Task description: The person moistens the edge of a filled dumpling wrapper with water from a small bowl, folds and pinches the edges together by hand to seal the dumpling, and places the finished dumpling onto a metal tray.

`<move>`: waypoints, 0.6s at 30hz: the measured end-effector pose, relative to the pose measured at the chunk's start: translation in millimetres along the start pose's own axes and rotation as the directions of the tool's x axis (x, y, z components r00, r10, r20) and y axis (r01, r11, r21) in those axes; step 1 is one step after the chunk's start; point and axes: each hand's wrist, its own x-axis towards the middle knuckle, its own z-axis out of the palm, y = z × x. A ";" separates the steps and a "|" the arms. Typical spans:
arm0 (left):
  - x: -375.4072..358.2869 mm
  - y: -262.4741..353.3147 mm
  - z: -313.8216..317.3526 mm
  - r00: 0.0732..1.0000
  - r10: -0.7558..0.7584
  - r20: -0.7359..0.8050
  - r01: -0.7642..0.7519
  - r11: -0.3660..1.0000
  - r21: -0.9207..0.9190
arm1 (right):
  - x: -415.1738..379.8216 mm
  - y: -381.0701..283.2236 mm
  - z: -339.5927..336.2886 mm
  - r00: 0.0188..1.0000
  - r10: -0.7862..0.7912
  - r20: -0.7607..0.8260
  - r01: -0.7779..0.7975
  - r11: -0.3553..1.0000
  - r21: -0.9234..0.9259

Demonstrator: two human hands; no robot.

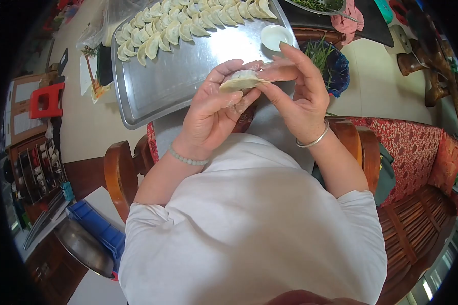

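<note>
A folded dumpling (243,81) is held up between my two hands, over the near edge of a metal tray (147,101). My left hand (213,99) cradles it from the left, with fingers curled behind and the thumb in front. At its right end, the thumb and index finger of my right hand (300,91) pinch the edge of the wrapper. White flour dusts the fingers. Rows of shaped dumplings (183,30) lie along the far side of the tray. A small white bowl (277,37) sits in the tray's far right corner, just beyond my right fingers.
Beyond the tray stands a metal bowl of chopped green filling (318,5), with a pink cloth (347,23) beside it. To the right, a blue-lined basket (339,71) holds green stalks. Wooden chair arms (121,173) flank me. A red stool (47,100) is at far left.
</note>
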 end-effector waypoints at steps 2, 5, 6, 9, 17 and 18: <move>-0.5 0.5 0.7 1.000 -0.008 0.002 0.008 1.000 0.016 | -1.9 1.9 -0.5 1.000 0.011 -0.002 -0.011 1.000 -0.010; -1.2 1.1 0.3 1.000 -0.022 -0.003 0.022 0.999 0.032 | -3.5 4.7 -4.4 0.999 -0.018 0.046 0.023 0.994 -0.104; -1.3 1.3 0.1 1.000 -0.028 -0.010 0.029 0.999 0.032 | -3.3 4.3 -4.1 0.999 -0.019 0.046 0.024 0.994 -0.105; -1.3 1.2 0.8 0.999 -0.023 -0.036 0.026 0.997 0.074 | -0.5 0.0 -1.1 0.999 0.020 0.032 -0.018 0.999 -0.047; -2.6 -0.1 1.8 1.000 -0.013 -0.023 0.016 0.993 0.117 | -2.6 4.0 -1.2 1.000 0.029 0.009 -0.028 0.996 -0.080; -2.8 -0.3 1.5 1.000 -0.018 -0.022 0.020 0.993 0.116 | -3.2 5.3 -1.9 0.999 0.029 0.014 -0.028 0.997 -0.078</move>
